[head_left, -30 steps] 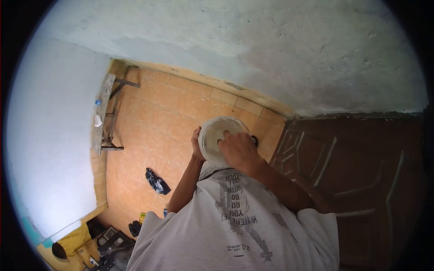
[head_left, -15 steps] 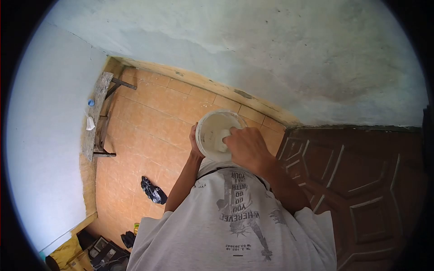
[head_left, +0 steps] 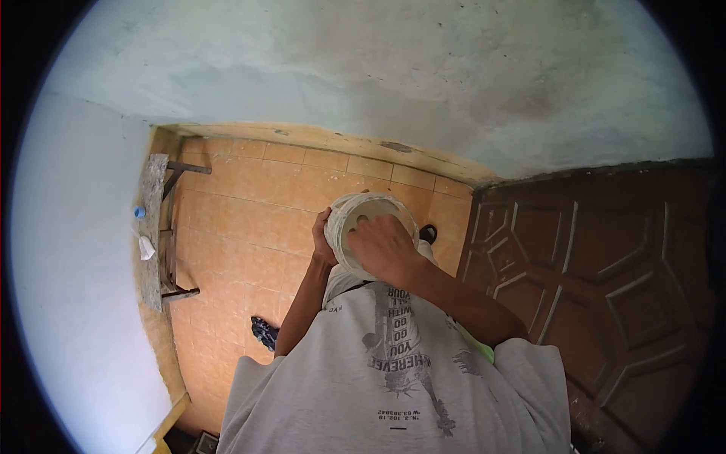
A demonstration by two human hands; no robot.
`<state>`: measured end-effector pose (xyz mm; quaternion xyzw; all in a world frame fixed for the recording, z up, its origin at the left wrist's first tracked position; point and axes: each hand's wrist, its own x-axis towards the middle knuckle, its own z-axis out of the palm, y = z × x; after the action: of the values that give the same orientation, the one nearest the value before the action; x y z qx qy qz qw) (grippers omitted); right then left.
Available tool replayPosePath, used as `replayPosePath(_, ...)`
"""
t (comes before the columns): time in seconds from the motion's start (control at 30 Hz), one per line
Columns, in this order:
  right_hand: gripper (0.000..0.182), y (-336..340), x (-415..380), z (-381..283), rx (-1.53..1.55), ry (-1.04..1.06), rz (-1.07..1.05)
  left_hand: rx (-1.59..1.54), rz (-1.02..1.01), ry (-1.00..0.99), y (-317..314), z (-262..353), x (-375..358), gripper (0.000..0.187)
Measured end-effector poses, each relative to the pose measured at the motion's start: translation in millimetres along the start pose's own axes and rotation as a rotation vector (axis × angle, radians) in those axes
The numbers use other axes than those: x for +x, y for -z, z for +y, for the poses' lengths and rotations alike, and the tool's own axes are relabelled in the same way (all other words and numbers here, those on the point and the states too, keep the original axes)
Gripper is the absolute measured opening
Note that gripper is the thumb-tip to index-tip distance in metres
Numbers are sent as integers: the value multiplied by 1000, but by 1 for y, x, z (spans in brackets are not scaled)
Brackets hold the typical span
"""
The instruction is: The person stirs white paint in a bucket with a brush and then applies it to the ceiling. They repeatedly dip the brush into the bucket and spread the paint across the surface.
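Observation:
A white plastic bucket [head_left: 347, 207], with pale smears inside, is held up in front of my shirt. My left hand [head_left: 324, 238] is wrapped round its left side. My right hand [head_left: 383, 244] reaches over the rim into the bucket with its fingers curled. Whatever those fingers grip is hidden under the hand now, though a whitish piece showed there in the earlier view.
A paint-spattered bench [head_left: 153, 227] along the left wall carries a small blue object [head_left: 139, 212] and a white item [head_left: 146, 247]. A black plastic bag [head_left: 265, 333] lies on the orange tiles. Ahead is a patchy wall [head_left: 340, 83]; a brown panelled door [head_left: 590, 265] stands right.
My right hand has moved left and deeper over the bucket, covering the whitish piece. The view has turned slightly, and a dark-shod foot now shows beside the bucket.

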<state>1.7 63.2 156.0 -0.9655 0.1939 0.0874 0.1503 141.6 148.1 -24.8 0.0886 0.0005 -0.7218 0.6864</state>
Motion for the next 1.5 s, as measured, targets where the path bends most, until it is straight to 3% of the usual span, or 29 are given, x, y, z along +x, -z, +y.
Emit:
replayPosePath(0.1,13,6,-3,3,59,-8,55,322,265,-74,-3,-2,-8,69)
replayPosePath(0.17,14,8,-11,7,128,-47,89,180,340,-101,46,-2,-15,67)
replayPosePath(0.27,14,24,-24,-1,168,-120,81,153,259,-61,72,4,-14,66)
replayPosePath(0.67,16,-11,-20,-12,223,-316,184,149,247,41,42,-2,-13,67)
replayPosePath(0.97,18,-19,-15,-22,164,-332,94,147,255,54,27,-11,-28,69)
replayPosePath(1.1,13,-21,-17,-29,113,-320,52,-101,-71,19,24,-15,-34,69)
replayPosePath(1.37,4,-26,-23,-33,91,-323,73,-37,26,23,35,-21,-41,69)
replayPosePath(1.5,12,-28,-25,-28,147,-306,97,-82,-10,27,33,-22,-41,69)
